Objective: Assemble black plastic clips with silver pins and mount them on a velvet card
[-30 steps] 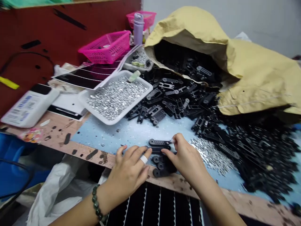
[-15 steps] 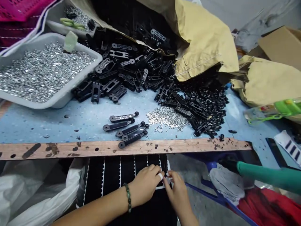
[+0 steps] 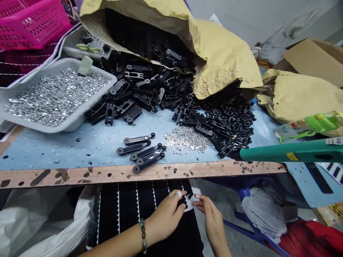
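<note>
**Snag risk at the bench edge**
Left hand [image 3: 163, 217] and right hand [image 3: 211, 217] sit close together at 6 o'clock. Right pinches a white tab [image 3: 192, 200]; left rests beside it on the black scalloped sheet [image 3: 128, 210]. Teal bar [image 3: 289, 151] at 3 o'clock: a knock could shove black plastic links [image 3: 138, 139] over the wooden table edge [image 3: 134, 173].

The workbench [image 3: 53, 150] has a pale blue top, with a wooden edge strip [image 3: 134, 174] along the near side. A gray tray [image 3: 61, 125] at the left holds small metal fasteners [image 3: 53, 100]. At the rear, a tan paper sack [image 3: 225, 60] lies on its side, with a heap of black plastic parts [image 3: 222, 121] spread from its mouth. A patch of loose fasteners [image 3: 184, 139] lies against the heap. Five black plastic strips [image 3: 138, 139] lie grouped just behind the edge strip.
</note>
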`<state>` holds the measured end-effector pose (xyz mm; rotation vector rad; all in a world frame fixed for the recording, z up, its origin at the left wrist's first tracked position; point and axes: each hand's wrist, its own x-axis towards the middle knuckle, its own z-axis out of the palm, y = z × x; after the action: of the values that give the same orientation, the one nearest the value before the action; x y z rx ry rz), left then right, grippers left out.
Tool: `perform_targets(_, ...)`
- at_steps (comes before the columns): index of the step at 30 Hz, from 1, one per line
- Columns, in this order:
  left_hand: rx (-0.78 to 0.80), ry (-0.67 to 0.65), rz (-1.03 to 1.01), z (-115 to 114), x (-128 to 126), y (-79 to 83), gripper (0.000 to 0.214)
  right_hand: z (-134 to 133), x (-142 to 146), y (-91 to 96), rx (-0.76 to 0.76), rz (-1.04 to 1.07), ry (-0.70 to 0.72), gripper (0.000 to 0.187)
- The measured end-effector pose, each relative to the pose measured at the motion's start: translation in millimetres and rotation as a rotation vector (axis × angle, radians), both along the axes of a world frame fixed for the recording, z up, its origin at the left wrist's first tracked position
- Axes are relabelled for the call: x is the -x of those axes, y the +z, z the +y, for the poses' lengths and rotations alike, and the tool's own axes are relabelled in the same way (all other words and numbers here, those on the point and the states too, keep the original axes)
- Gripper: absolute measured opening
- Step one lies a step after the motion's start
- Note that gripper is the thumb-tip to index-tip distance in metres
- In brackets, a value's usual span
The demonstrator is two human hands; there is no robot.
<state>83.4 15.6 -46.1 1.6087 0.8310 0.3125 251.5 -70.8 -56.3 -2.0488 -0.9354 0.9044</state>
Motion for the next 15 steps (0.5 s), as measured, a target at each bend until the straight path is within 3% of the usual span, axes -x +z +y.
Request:
perform_targets(3,-0.362,-0.104,0.049,4.7,-3.4,-10.8,0.041,1.1,-4.4,-26.5,0.005,-0.004,-0.087,0.041)
perform_targets(6,-0.591,-0.174,0.148,12.4,-11.4,-17.9,0.042,6.6,-3.3,-45.9,0.033,0.031,-0.097,0.041)
perform_targets(10,-0.678,-0.229,0.237,20.0,-18.9,-18.9,0.041,13.8,-3.1,-54.4,0.057,0.169,-0.063,0.038)
perform_targets(15,-0.706,-0.211,0.253,20.6,-13.9,-7.3,0.042,17.9,-7.6,-53.5,0.051,0.299,-0.067,0.035)
